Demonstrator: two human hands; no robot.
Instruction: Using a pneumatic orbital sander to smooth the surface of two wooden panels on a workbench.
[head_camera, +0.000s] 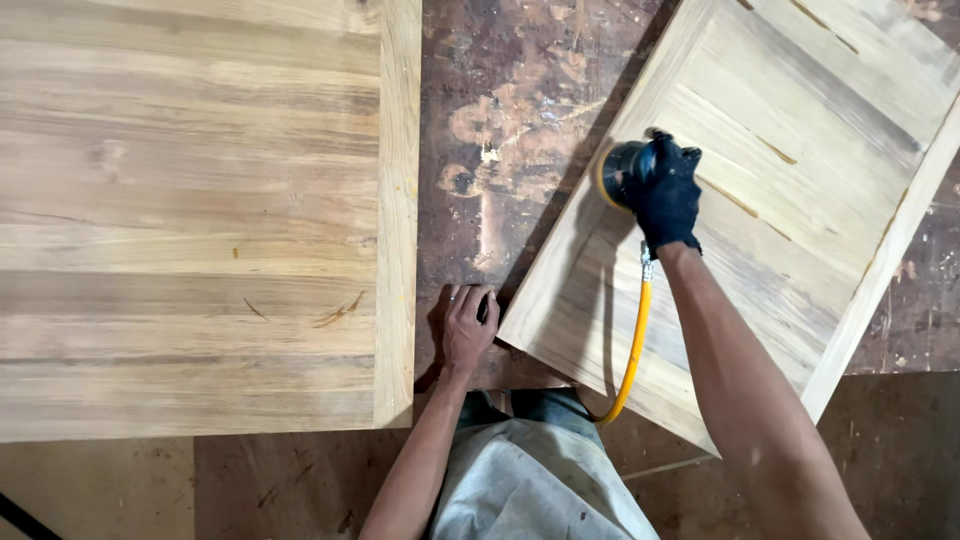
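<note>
The right hand (668, 196), in a dark glove, is clenched around a round sander (622, 172) with a yellow-edged pad, pressing it flat on a framed wooden panel (800, 130). The panel lies at an angle on a stained, worn bench (510, 110), its near corner pointing toward the person. A yellow hose (633, 352) runs from the sander down along the forearm toward the apron (530, 480).

The left hand (468, 325) is bare and rests on the bench just beside the panel's left corner, fingers curled against that edge and steadying it; whether it grips anything cannot be told.

The sander sits on the left frame rail, about halfway along it. The rail below the sander, down to the corner by the left hand, looks pale and even, which suggests it is smoothed. The inner field is patchier: grey, darker streaks run across the middle and toward the upper right, and several short dark slots or splits show in the boards. Judging by that, the sanding seems partly done, with much of the centre and the far side left.

A 2nd, larger panel (200, 220) lies to the left, well apart from the sander, with a few small scratches and marks on its surface.
</note>
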